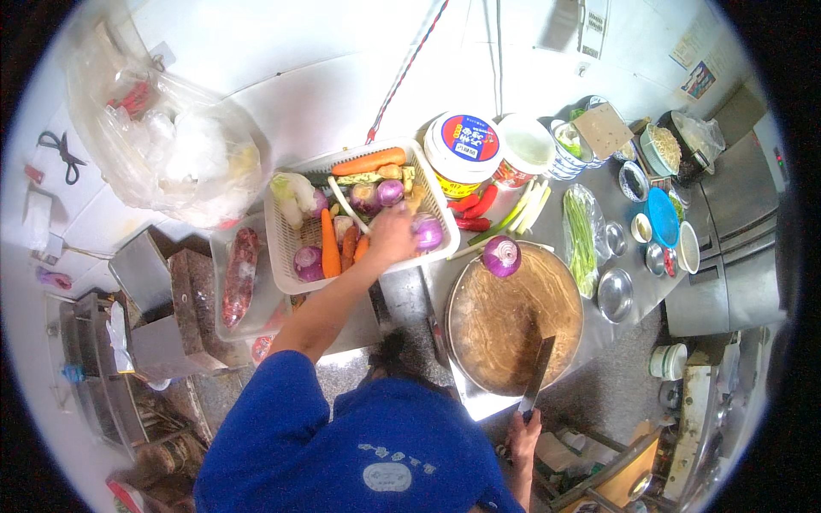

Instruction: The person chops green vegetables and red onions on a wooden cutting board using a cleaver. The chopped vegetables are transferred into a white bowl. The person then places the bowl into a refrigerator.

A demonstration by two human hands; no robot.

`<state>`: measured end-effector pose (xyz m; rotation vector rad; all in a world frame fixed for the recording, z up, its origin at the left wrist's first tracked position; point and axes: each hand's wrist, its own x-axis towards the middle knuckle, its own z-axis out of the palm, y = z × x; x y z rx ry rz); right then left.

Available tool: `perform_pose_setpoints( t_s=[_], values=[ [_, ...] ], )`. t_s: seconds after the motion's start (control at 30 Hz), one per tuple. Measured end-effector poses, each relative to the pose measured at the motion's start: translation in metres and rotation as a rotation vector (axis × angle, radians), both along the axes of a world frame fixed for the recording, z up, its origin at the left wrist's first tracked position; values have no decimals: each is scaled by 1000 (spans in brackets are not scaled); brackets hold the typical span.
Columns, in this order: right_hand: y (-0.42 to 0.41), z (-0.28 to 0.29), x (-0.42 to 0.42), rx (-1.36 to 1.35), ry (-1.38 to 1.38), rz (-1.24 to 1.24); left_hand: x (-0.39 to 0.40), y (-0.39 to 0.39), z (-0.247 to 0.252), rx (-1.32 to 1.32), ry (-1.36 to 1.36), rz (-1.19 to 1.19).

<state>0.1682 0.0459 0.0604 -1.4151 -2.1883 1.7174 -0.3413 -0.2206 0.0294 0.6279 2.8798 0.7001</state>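
My left hand reaches into a white plastic basket of vegetables, its fingers blurred beside a purple onion. Whether they grip anything there is hidden. Around it lie carrots, more purple onions and a piece of cabbage. My right hand holds a cleaver by its dark handle, the blade over the near right edge of a round wooden chopping block. One purple onion sits at the block's far edge.
Behind the block are red peppers, scallion stalks and a white lidded tub. Bagged greens and metal bowls stand to its right. A tray with wrapped meat adjoins the basket.
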Motion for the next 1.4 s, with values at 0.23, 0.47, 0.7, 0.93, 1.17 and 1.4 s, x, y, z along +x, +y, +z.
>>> perform_pose_setpoints(
  t_s=[0.23, 0.47, 0.7, 0.93, 1.17, 1.4],
  values=[
    [2, -18, 8, 44, 62, 13, -5, 53, -18, -141, -49, -15],
    [2, -26, 10, -4, 46, -39, -11, 22, -27, 231, -153, 31],
    [-2, -6, 2, -34, 11, -13, 3, -1, -28, 416, 12, -9],
    [0, 0, -1, -65, -6, 0, -63, -63, -26, 230, 93, 446],
    [-4, -8, -3, 86, -109, 37, -83, -56, -60, -352, 142, 383],
    [1, -30, 10, 194, -74, 27, -99, -22, -81, -216, 85, 680]
  ],
)
